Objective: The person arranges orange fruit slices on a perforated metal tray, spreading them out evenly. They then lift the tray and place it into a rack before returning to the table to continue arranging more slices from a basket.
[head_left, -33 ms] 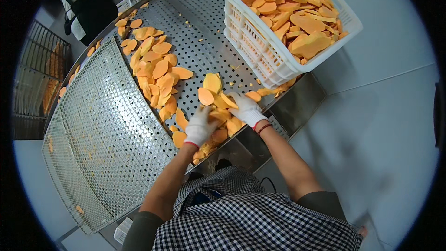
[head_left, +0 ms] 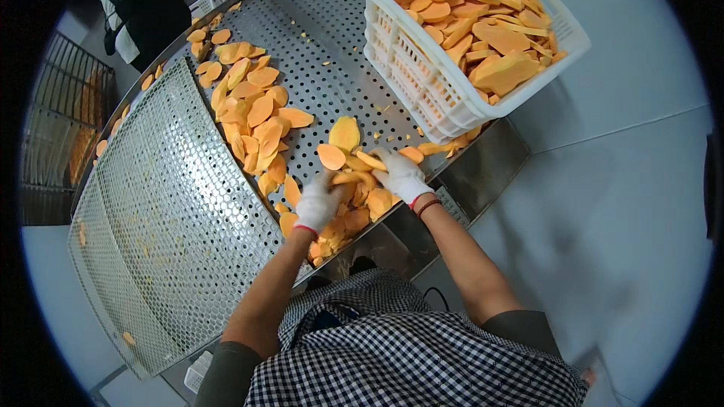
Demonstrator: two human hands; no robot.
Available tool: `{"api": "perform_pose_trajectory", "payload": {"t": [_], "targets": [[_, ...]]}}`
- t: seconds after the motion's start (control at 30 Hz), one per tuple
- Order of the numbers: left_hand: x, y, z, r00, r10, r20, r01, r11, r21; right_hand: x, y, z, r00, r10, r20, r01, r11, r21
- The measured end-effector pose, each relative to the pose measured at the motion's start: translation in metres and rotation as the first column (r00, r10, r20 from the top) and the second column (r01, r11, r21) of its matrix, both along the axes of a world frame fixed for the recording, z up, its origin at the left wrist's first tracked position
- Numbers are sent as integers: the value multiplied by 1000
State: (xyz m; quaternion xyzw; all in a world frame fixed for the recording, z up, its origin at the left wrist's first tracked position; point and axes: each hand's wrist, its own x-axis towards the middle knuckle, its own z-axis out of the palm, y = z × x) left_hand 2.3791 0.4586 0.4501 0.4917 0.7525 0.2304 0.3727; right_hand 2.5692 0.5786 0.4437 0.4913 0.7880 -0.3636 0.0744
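Both my hands wear white knitted gloves with red cuffs, over a pile of orange sweet potato slices [head_left: 356, 218] at the near edge of a perforated metal table [head_left: 332, 79]. My left hand [head_left: 318, 202] is closed at the pile's left side, its fingertips on the end of a slice [head_left: 353, 178] seen nearly edge-on. My right hand [head_left: 400, 175] has its fingers bent round another slice [head_left: 371, 160] at the pile's right side. Just beyond the hands lie a round slice [head_left: 330, 156] and a yellower oval one [head_left: 345, 133].
A white plastic crate [head_left: 422, 79] heaped with slices stands at the table's right edge. More slices [head_left: 253, 105] run in a band along a raised mesh panel [head_left: 181, 196] on the left. A person in a dark apron [head_left: 154, 15] stands far left, near a wire rack [head_left: 64, 120].
My left hand has shifted slightly left and away from the pile, and the slice at its fingertips has tipped more edge-on. The round slice moved slightly left. My right hand is nearly still.
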Motion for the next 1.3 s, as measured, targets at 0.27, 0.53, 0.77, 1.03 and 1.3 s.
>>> {"api": "perform_pose_trajectory", "payload": {"t": [0.27,0.53,0.77,1.03,1.3], "targets": [[-146,-90,46,885,385,261,-347,920,-182,-26,-40,9,755,-343,-559,256,939,-230],[-64,-12,84,862,-77,-502,197,962,190,-72,26,16,924,-294,-244,347,913,213],[-43,36,21,860,-281,-426,294,955,-35,-112,43,11,990,-142,-26,144,984,106],[-173,-70,84,755,142,-640,-281,952,-120,-149,9,9,656,-487,-577,28,779,-626],[-183,33,16,732,-106,-673,22,991,-131,-234,14,11,986,60,-155,-51,997,60]]}}
